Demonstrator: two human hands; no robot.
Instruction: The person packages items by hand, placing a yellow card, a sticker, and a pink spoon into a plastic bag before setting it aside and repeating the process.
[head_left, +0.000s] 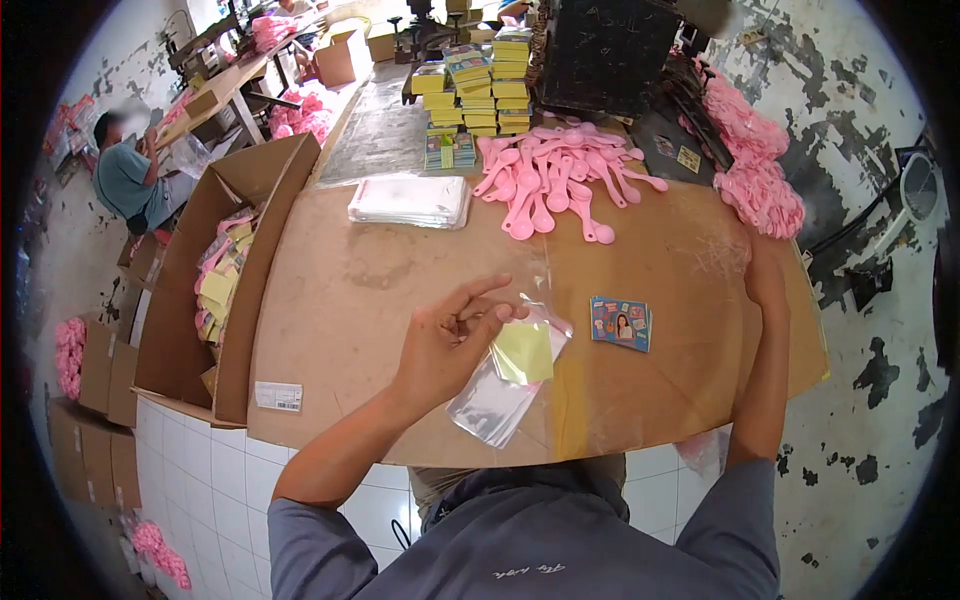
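My left hand (pixel 452 335) is over the middle of the cardboard-topped table, fingers curled and thumb pressed at the edge of a clear plastic bag (pixel 492 405). A pale yellow card (pixel 524 353) lies in or on that bag, and a bit of pink shows beside it; what the pink is I cannot make out. To the right lies a small stack of blue printed cards (pixel 620 323), apart from both hands. My right hand (pixel 766 275) is at the table's right side, just below the pink bundles (pixel 765 205); its fingers are blurred and partly hidden.
A pile of pink spoons (pixel 550 180) spreads across the back of the table. Left of it sits a stack of clear bags (pixel 408 200), with stacked card packs (pixel 478 90) behind. A large cardboard box (pixel 245 340) with filled packets stands left. Another person (pixel 135 175) sits far left.
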